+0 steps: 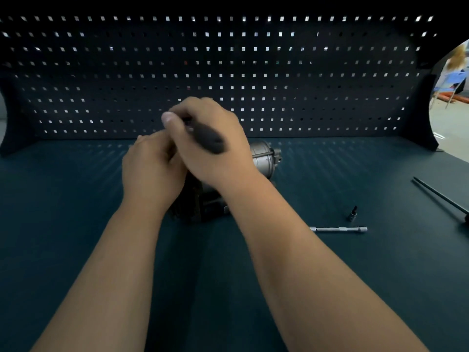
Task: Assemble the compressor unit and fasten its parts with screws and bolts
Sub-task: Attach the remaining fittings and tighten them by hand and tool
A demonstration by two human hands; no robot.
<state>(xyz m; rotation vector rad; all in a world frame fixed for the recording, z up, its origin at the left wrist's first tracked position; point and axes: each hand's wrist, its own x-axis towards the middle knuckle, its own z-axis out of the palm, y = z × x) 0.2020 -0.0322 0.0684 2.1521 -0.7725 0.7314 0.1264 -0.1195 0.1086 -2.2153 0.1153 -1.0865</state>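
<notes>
Fingers (177, 115) of the right hand (210, 153) curl around a black tool handle (209, 139), blurred, with its butt toward the viewer and its working end hidden to the upper left. The left hand (149, 171) touches the right from the left side; whether its hidden fingers hold anything cannot be told. The compressor unit (264, 156) lies directly beneath both hands on the worktop (76, 224), its silver body projecting right and its long axis roughly across the view. The fastening point probably lies under the left hand, which is nearer. A socket bit (352, 214) and an extension bar (338, 229) lie well apart, to the right.
</notes>
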